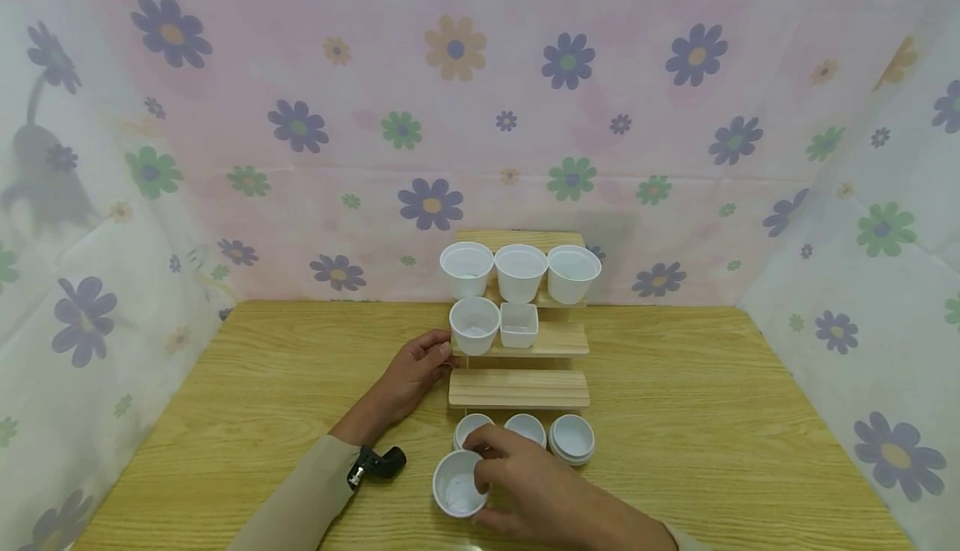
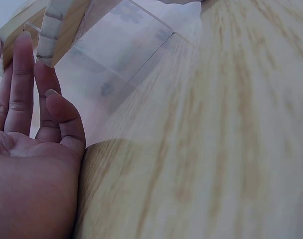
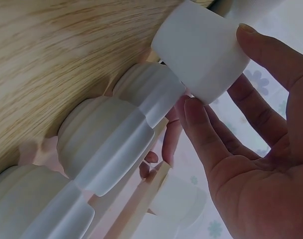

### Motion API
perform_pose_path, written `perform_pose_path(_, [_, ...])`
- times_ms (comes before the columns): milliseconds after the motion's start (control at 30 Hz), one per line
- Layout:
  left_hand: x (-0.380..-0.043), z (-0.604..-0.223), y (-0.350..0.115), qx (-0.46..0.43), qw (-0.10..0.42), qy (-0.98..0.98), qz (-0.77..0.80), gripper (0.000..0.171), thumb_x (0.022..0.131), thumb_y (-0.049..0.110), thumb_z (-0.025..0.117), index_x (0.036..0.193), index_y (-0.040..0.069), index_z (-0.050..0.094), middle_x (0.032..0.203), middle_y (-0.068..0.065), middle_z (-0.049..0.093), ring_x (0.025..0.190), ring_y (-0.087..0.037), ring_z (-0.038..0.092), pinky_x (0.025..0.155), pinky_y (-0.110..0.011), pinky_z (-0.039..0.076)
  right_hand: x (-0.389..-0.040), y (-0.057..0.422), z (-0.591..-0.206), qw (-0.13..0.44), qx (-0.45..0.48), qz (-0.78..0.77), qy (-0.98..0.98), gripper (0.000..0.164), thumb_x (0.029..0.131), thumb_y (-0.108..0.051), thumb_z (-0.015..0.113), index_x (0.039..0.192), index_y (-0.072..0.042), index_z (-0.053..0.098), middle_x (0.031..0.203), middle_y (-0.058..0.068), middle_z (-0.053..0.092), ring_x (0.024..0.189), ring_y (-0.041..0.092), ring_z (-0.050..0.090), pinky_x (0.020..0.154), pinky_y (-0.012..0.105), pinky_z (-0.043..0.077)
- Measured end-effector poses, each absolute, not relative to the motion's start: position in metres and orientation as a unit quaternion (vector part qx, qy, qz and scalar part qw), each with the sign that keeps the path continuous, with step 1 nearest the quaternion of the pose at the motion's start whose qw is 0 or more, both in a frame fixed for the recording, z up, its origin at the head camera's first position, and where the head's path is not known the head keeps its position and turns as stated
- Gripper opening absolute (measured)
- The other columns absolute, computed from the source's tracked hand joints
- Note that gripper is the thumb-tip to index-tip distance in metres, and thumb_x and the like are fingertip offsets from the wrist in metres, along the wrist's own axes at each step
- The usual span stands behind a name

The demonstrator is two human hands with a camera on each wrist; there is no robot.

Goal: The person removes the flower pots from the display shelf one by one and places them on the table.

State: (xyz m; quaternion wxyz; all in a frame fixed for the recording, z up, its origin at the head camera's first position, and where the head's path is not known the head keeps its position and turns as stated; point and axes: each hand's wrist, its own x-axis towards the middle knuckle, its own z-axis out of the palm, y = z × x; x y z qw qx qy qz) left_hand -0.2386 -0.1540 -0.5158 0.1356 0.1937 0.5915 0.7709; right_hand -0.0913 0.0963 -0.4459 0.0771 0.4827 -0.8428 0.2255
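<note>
My right hand [image 1: 536, 480] pinches a round white plastic cup [image 1: 457, 493] by its side, thumb and fingers on opposite walls. The right wrist view shows this cup [image 3: 199, 50] tilted beside a row of stacked white cups [image 3: 106, 139]. My left hand [image 1: 412, 372] touches the left end of a tiered wooden rack [image 1: 519, 388]. In the left wrist view, its fingers [image 2: 19, 94] are mostly straight against the plank ends. On the rack, three round cups [image 1: 521, 272] stand in an upper row. Below them are another round cup [image 1: 474, 326] and a square cup [image 1: 519, 326].
Three stacks of cups stand in front of the rack, the right stack [image 1: 572, 438] in fullest view. A black wrist device [image 1: 375, 466] is strapped on the left sleeve. A flowered cloth [image 1: 375, 142] rises behind the wood-grain table [image 1: 697, 418].
</note>
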Motion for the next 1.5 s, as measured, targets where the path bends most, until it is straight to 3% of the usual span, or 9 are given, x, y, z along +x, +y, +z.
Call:
perform_pose_path(800, [-0.237, -0.514, -0.153, 0.194, 0.137, 0.590, 0.771, 0.020, 0.113, 0.020, 0.055, 0.131, 0.014, 0.064, 0.114, 0.007, 0.072, 0.104, -0.011, 0.069, 0.094, -0.027, 0.056, -0.092, 0.098, -0.447, 0.080, 0.479, 0.213, -0.848, 0.032, 0.080, -0.028, 0.096, 0.083, -0.018, 0.066, 0.132, 0.002, 0.061, 0.114, 0.013, 0.064, 0.095, 0.022, 0.053])
perform_pose_path(1067, [-0.237, -0.514, -0.153, 0.194, 0.139, 0.590, 0.771, 0.021, 0.113, 0.018, 0.054, 0.132, 0.013, 0.064, 0.115, 0.007, 0.073, 0.104, -0.011, 0.068, 0.095, -0.027, 0.056, -0.094, 0.103, -0.440, 0.064, 0.478, 0.249, -0.840, 0.037, 0.078, -0.028, 0.098, 0.093, -0.017, 0.066, 0.133, 0.003, 0.060, 0.115, 0.014, 0.064, 0.096, 0.024, 0.054])
perform_pose_path(1233, [-0.236, -0.512, -0.152, 0.193, 0.140, 0.592, 0.770, 0.023, 0.113, 0.018, 0.054, 0.134, 0.010, 0.063, 0.116, 0.007, 0.072, 0.105, -0.011, 0.068, 0.095, -0.027, 0.056, -0.104, 0.112, -0.426, 0.078, 0.456, 0.285, -0.840, 0.039, 0.081, -0.035, 0.096, 0.100, -0.018, 0.066, 0.133, 0.001, 0.061, 0.115, 0.014, 0.066, 0.097, 0.029, 0.056])
perform_pose_path(1500, [-0.237, -0.513, -0.153, 0.193, 0.138, 0.591, 0.771, 0.022, 0.113, 0.019, 0.056, 0.132, 0.012, 0.064, 0.116, 0.007, 0.073, 0.105, -0.011, 0.069, 0.095, -0.028, 0.056, -0.125, 0.128, -0.406, 0.143, 0.394, 0.320, -0.850, 0.033, 0.085, -0.020, 0.093, 0.105, -0.017, 0.067, 0.128, 0.001, 0.065, 0.115, 0.018, 0.066, 0.094, 0.038, 0.059])
